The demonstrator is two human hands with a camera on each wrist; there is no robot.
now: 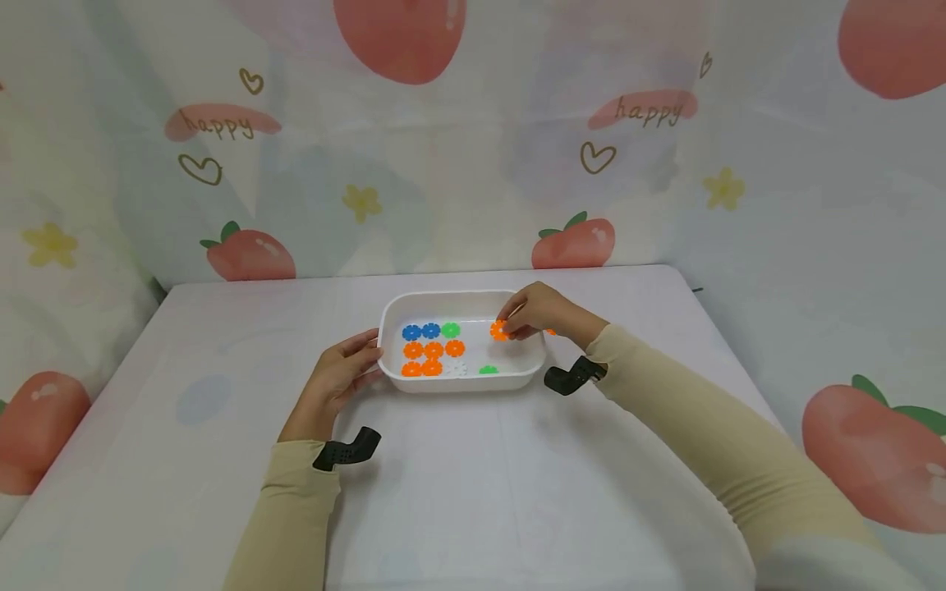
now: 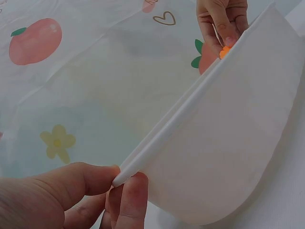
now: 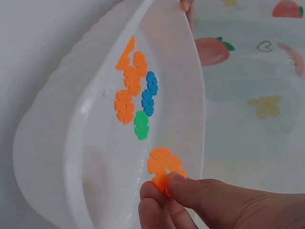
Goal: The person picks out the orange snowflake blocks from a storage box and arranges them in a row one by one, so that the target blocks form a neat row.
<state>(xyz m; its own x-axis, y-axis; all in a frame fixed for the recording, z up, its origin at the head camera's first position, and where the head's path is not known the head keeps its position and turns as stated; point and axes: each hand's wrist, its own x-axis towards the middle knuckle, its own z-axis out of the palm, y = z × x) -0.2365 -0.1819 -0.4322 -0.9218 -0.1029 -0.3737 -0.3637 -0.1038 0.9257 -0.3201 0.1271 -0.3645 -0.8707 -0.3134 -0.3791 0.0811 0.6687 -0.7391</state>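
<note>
A white plastic tray (image 1: 443,383) stands on the table, with flat notched snowflake discs inside. My left hand (image 1: 342,373) pinches its left rim between thumb and fingers; the left wrist view shows the thumb (image 2: 90,177) on top of the edge. Over the tray's right part, my right hand (image 1: 543,312) pinches an orange snowflake disc (image 3: 162,164) between thumb and fingertips. In the left part lie two blue discs (image 1: 421,332), a green disc (image 1: 450,330) and several orange discs (image 1: 433,350). Another green disc (image 1: 489,370) is partly hidden by the front wall.
A faint clear or white disc (image 1: 458,369) lies near the tray's front wall. Beyond the right rim, an orange piece (image 1: 550,332) shows partly behind my right wrist. The white-covered table (image 1: 458,492) meets a printed cloth backdrop (image 1: 443,189) at its far edge.
</note>
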